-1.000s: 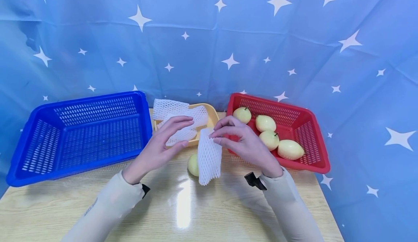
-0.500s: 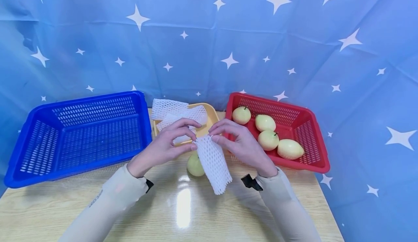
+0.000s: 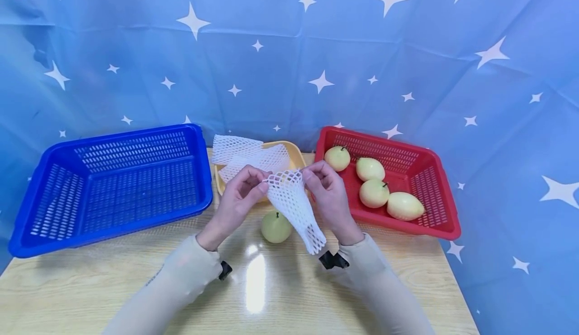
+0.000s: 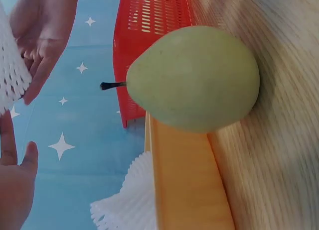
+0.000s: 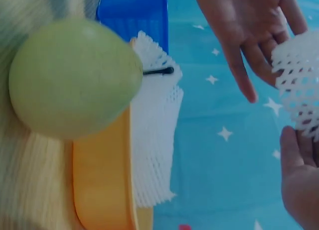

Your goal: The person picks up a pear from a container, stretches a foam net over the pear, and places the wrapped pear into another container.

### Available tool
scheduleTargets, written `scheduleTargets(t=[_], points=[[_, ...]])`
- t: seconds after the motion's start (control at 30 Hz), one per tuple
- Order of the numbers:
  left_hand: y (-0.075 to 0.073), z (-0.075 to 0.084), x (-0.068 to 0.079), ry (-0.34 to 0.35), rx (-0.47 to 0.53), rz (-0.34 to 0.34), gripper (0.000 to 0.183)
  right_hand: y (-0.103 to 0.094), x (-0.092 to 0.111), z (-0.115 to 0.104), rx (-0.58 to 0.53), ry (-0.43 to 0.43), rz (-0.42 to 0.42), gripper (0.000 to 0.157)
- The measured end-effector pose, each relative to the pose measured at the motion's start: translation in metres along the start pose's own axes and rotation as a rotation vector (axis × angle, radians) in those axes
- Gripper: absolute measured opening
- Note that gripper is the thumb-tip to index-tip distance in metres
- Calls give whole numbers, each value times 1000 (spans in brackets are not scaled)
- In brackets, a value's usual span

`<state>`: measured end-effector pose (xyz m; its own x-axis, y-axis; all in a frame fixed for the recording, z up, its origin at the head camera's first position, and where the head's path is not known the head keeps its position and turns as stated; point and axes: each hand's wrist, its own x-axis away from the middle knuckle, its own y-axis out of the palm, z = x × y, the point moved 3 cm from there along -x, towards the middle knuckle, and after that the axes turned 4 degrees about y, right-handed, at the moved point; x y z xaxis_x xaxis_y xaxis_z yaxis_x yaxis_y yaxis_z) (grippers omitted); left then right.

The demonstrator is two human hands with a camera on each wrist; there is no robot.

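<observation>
Between both hands hangs a white foam net sleeve, its upper mouth spread apart and its narrow lower end tilted toward the right. My left hand pinches the left side of that mouth, and my right hand pinches the right side. Below and slightly left of the sleeve, a pale green pear stands on the table with its stem up. In the left wrist view the pear looms large, apart from the hands. The right wrist view likewise shows the pear apart from the net.
A yellow tray behind the hands holds more foam net sleeves. At the left stands a blue basket. On the right, a red basket contains several pears. A blue star-patterned cloth hangs behind the wooden table.
My left hand has come in and taken hold of the sleeve's edge beside my right hand. The sleeve's mouth has been pulled wide, and its lower end has swung right. The pear stays put.
</observation>
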<state>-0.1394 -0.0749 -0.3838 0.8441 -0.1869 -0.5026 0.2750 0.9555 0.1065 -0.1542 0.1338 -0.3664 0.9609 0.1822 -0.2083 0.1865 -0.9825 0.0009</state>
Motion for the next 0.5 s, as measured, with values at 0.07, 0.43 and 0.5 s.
scheduleTargets(t=[0.07,0.43,0.5], points=[[2,-2,0,-12,11,17,10,4,0,2,-60,21,-14,12],[10,-9,-1,-78,111,101,5,13,2,11,-200,283,-166,29],[10,-11,-1,-85,129,98,5,13,3,14,-137,331,-213,39]])
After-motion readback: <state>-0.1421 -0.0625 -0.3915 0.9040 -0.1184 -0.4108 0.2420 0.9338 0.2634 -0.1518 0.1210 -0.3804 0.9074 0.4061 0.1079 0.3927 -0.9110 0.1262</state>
